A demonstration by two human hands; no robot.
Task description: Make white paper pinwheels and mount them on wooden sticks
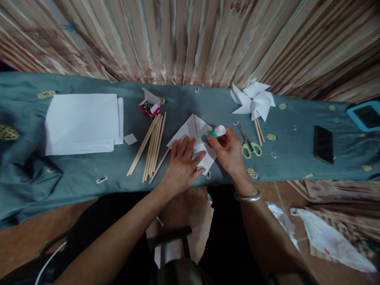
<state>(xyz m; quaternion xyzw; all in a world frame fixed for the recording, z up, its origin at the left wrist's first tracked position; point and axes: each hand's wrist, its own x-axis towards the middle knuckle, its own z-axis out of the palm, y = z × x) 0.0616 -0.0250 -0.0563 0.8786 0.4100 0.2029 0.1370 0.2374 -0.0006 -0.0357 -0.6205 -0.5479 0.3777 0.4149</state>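
Note:
In the middle of the table a creased white paper square (187, 128) lies with one corner pointing away from me. My left hand (182, 164) rests flat on its near left part, fingers spread. My right hand (227, 150) is closed around a green glue stick (212, 134) with a white end, tilted over the right part of the paper. Whether the glue touches the paper I cannot tell. Several wooden sticks (152, 146) lie just left of the paper. Green-handled scissors (251, 147) are beside my right hand.
Finished paper pinwheels (252, 99) on sticks lie at the back right. A stack of white paper (81, 122) is at left, near a small red box (150, 106) of metal pins. A dark phone (323, 144) and a blue-framed device (366, 116) lie far right. A curtain (184, 43) hangs behind.

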